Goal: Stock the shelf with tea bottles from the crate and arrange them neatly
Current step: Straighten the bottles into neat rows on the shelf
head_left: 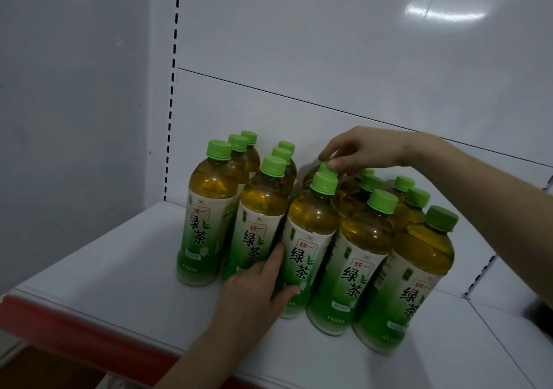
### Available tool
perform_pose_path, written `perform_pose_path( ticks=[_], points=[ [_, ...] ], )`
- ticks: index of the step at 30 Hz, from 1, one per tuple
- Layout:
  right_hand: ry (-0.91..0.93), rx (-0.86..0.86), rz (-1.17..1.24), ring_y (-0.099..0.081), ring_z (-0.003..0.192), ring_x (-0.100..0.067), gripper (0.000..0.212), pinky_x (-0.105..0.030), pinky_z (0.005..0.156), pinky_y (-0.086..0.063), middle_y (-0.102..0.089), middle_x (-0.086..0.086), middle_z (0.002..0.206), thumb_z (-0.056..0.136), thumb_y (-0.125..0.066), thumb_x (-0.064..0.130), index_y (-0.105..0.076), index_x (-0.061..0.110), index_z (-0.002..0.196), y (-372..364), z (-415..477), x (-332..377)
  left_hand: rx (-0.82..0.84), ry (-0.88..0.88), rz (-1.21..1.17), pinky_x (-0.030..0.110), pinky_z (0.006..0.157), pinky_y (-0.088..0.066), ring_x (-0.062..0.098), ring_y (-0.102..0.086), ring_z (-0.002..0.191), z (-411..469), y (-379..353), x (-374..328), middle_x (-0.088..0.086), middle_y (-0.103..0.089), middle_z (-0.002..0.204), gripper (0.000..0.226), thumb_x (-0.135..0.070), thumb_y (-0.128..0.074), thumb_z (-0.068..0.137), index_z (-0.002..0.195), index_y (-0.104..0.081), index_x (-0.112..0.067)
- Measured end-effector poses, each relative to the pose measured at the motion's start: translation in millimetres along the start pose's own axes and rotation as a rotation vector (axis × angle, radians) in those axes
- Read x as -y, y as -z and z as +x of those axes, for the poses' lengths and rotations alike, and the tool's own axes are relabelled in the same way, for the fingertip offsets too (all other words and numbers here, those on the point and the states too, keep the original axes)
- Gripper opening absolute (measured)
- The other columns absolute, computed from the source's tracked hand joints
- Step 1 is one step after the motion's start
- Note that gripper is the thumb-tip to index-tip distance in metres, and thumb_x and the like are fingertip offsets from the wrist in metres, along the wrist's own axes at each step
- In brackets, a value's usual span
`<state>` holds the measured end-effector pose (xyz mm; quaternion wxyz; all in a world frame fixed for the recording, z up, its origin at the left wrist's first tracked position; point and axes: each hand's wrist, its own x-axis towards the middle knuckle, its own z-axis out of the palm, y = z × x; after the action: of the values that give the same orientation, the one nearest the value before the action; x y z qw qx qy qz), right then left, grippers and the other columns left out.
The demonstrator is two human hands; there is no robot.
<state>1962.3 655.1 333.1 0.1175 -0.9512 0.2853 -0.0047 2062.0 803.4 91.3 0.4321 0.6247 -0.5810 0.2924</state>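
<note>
Several green tea bottles with green caps stand in rows on the white shelf [125,269]. My left hand [254,293] wraps the lower body of the third front bottle [308,239], thumb on its label and fingers behind its left side. My right hand [362,149] reaches over from the right and pinches the green cap of the bottle just behind it [324,165]. Two rows stand to the left, led by a front bottle [206,215], and more stand to the right, the nearest [416,272] by the shelf's front. No crate is in view.
The shelf's front edge carries a red strip [74,337]. A white back panel [329,44] with a slotted upright [172,89] rises behind the bottles. A grey wall [59,89] stands at the left. A dark object [541,313] sits at the far right.
</note>
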Motion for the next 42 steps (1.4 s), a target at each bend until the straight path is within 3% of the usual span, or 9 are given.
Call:
perform_pose_path(
  ticks=[3,7,11,21,24,26,28,33,42],
  points=[
    [0.014,-0.008,0.003,-0.063,0.094,-0.017,0.036,-0.017,0.071,-0.054,-0.062,-0.005,0.11,0.086,-0.061,0.024,-0.056,0.016,0.12,-4,0,1,-0.002,-0.003,-0.003,0.017,0.041,-0.046,0.006,-0.059,0.043,0,0,0,-0.002,-0.067,0.059,0.06,-0.051,-0.047,0.07,0.115,-0.046,-0.012],
    [0.054,-0.114,-0.177,-0.06,0.1,-0.023,0.036,-0.036,0.09,-0.05,-0.063,-0.011,0.113,0.081,-0.067,0.019,-0.06,0.015,0.116,-11,8,-1,-0.013,-0.008,-0.022,0.018,0.043,-0.048,0.007,-0.061,0.046,-1,-1,0,-0.001,-0.069,0.062,0.06,-0.05,-0.048,0.07,0.115,-0.047,-0.012],
    [0.079,-0.191,-0.224,-0.055,0.093,-0.014,0.035,-0.031,0.088,-0.046,-0.064,-0.012,0.114,0.084,-0.064,0.017,-0.059,0.012,0.118,-17,8,0,-0.014,-0.018,-0.023,0.018,0.043,-0.048,0.007,-0.061,0.046,0,-2,1,-0.001,-0.069,0.061,0.06,-0.05,-0.048,0.07,0.115,-0.046,-0.011],
    [0.06,-0.214,-0.179,-0.059,0.104,-0.021,0.041,-0.032,0.091,-0.047,-0.062,-0.009,0.117,0.086,-0.061,0.026,-0.054,0.017,0.125,-15,-7,4,-0.018,-0.015,-0.03,0.02,0.044,-0.049,0.009,-0.063,0.049,-2,-4,2,0.0,-0.069,0.063,0.061,-0.051,-0.047,0.071,0.116,-0.046,-0.01],
    [0.131,-0.351,0.033,-0.066,0.092,-0.017,0.029,-0.029,0.08,-0.054,-0.068,-0.006,0.102,0.088,-0.057,0.03,-0.061,0.018,0.114,-9,-32,13,-0.018,-0.01,-0.034,0.02,0.043,-0.048,0.01,-0.063,0.048,-3,-4,3,0.0,-0.069,0.062,0.06,-0.05,-0.047,0.07,0.115,-0.046,-0.011],
    [0.134,-0.261,0.098,-0.068,0.086,-0.011,0.034,-0.025,0.076,-0.055,-0.069,0.0,0.095,0.082,-0.059,0.041,-0.062,0.021,0.11,-10,-47,21,-0.009,-0.003,-0.033,0.02,0.04,-0.048,0.01,-0.062,0.046,-2,-4,3,-0.001,-0.068,0.06,0.059,-0.05,-0.047,0.07,0.115,-0.046,-0.012],
    [0.104,-0.172,0.016,-0.065,0.084,-0.009,0.048,-0.024,0.076,-0.053,-0.068,0.004,0.092,0.071,-0.061,0.052,-0.063,0.023,0.109,-17,-52,27,0.003,0.007,-0.032,0.02,0.039,-0.047,0.009,-0.061,0.045,-1,-4,3,-0.002,-0.067,0.058,0.06,-0.051,-0.047,0.07,0.116,-0.047,-0.013],
    [0.134,-0.233,0.012,-0.062,0.074,-0.007,0.034,-0.021,0.07,-0.049,-0.068,0.003,0.082,0.075,-0.071,0.032,-0.067,0.015,0.104,-28,-46,25,0.025,0.001,-0.038,0.02,0.04,-0.047,0.009,-0.061,0.045,-1,-4,5,-0.002,-0.066,0.057,0.063,-0.051,-0.048,0.069,0.108,-0.065,-0.005],
    [0.149,-0.218,0.075,-0.06,0.061,0.003,0.026,-0.007,0.056,-0.045,-0.067,0.008,0.072,0.075,-0.072,0.028,-0.069,0.018,0.099,-26,-45,23,0.031,0.006,-0.047,0.023,0.035,-0.048,0.012,-0.059,0.041,1,-5,6,0.0,-0.064,0.053,0.064,-0.052,-0.048,0.068,0.101,-0.069,-0.002]
  ],
)
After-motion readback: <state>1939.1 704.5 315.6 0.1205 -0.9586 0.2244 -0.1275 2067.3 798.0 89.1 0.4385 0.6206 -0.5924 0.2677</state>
